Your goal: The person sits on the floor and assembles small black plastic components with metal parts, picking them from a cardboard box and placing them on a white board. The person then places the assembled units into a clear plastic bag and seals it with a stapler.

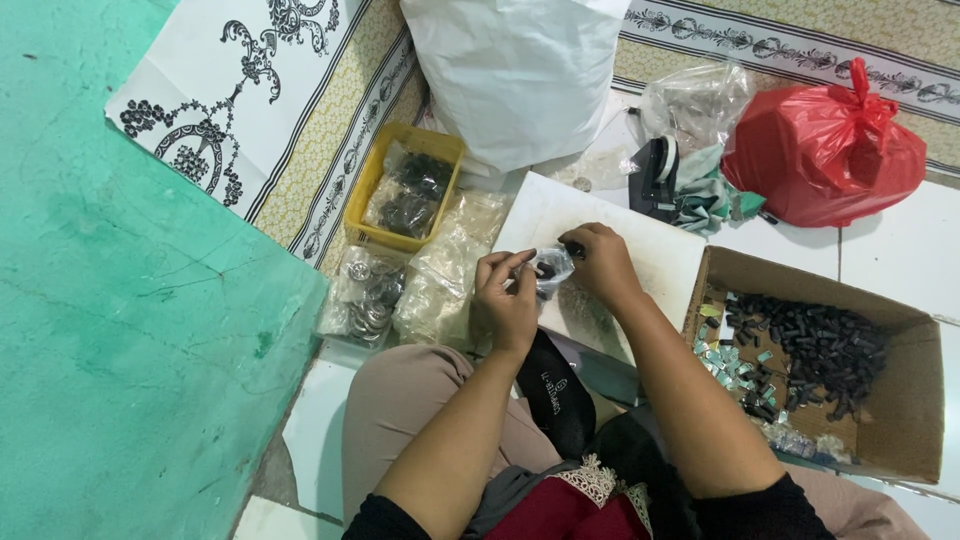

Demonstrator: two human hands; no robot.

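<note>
Yellow tray [372, 180] of dark parts at 10 o'clock; left hand [505, 300] and right hand [603, 262] both pinch small clear bag [550, 268] over white board [650, 250]; cardboard box [900, 400] at 3 o'clock.

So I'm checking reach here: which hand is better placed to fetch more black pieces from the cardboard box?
Probably the right hand. The cardboard box of black pieces lies on its side, while the left hand sits farther off, both pinching the small clear bag.
</note>
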